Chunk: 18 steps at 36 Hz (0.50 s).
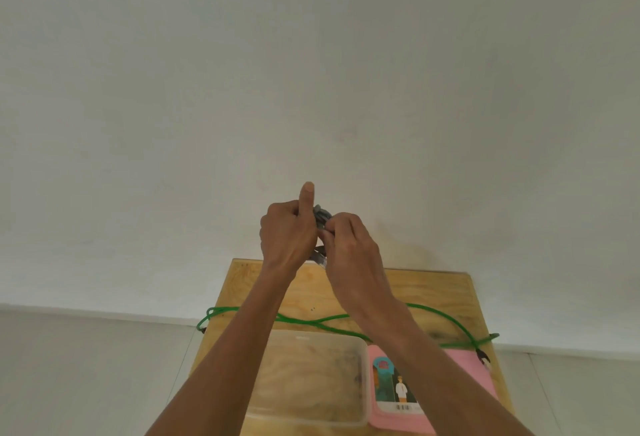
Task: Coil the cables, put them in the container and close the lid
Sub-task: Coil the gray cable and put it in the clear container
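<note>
Wooden bench: both hands, left hand and right hand, pinch the limp grey cable bundle above it (best held at the loops), green cable uncoiled beside the container.

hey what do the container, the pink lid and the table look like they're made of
Container: likely clear, slightly cloudy plastic; the wood grain shows through it. Pink lid: probably matte plastic, with a printed label. Table: light plywood or similar, going by its visible grain.
</note>
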{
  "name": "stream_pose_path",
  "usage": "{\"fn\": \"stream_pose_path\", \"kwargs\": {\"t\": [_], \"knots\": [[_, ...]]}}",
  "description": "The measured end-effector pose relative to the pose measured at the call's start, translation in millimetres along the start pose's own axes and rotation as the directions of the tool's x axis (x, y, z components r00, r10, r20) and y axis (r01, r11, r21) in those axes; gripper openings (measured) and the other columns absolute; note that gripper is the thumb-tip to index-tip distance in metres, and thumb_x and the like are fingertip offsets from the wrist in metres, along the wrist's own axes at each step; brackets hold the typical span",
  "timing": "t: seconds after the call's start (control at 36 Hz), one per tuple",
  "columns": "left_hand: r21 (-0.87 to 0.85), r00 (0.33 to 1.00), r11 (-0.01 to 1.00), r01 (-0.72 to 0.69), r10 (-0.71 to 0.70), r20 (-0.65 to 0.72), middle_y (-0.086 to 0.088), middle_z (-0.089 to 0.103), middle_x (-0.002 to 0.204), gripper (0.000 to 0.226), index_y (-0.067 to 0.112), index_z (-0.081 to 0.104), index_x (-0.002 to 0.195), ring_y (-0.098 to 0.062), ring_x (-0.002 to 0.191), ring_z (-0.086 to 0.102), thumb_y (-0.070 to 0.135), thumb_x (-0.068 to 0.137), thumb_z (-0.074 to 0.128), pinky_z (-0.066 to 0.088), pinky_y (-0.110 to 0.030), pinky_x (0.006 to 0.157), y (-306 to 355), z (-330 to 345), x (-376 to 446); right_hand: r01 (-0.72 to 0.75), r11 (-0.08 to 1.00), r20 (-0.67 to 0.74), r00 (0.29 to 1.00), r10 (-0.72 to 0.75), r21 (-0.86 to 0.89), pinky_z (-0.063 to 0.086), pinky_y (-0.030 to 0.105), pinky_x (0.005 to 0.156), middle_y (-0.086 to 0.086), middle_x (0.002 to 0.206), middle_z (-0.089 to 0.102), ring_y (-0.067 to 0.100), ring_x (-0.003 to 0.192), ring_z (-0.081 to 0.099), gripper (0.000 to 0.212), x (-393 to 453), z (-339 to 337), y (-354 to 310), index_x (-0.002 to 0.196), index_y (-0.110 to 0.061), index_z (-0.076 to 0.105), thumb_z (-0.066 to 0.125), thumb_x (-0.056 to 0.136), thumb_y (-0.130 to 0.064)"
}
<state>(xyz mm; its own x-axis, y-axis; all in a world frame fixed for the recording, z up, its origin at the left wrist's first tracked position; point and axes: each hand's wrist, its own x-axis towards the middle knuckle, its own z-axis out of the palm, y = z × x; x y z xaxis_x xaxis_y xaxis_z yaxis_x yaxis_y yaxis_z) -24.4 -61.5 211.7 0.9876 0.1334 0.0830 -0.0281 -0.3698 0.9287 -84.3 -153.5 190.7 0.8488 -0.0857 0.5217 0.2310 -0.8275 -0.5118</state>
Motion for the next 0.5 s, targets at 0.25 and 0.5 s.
{"fn": "stream_pose_path", "kwargs": {"t": [0.25, 0.5], "knots": [[0.036, 0.997, 0.997, -0.064, 0.062, 0.046, -0.01, 0.065, 0.059, 0.043, 0.012, 0.059, 0.055, -0.027, 0.056, 0.063, 0.037, 0.09, 0.06, 0.057, -0.042, 0.06, -5.9, -5.2, -1.5, -0.11, 0.974, 0.131, 0.988, 0.086, 0.195, 0.057, 0.039, 0.073, 0.001, 0.099, 0.061, 0.018, 0.081, 0.063, 0.011, 5.8, -8.9, 5.9, 0.096, -0.009, 0.064, 0.059, 0.097, -0.019], [0.067, 0.992, 0.99, -0.125, 0.124, 0.026, 0.006, 0.051, 0.043, 0.045, 0.016, 0.052, 0.049, -0.014, 0.046, 0.049, 0.022, 0.093, 0.051, 0.047, -0.032, 0.057, -8.1, -1.2, 2.5, -0.055, 0.982, 0.254, 0.962, 0.1, -0.179, 0.039, 0.034, 0.063, 0.0, 0.104, 0.057, 0.023, 0.091, 0.056, 0.011, 11.6, -24.5, -8.9, 0.101, -0.011, 0.059, 0.052, 0.098, -0.018]]}}
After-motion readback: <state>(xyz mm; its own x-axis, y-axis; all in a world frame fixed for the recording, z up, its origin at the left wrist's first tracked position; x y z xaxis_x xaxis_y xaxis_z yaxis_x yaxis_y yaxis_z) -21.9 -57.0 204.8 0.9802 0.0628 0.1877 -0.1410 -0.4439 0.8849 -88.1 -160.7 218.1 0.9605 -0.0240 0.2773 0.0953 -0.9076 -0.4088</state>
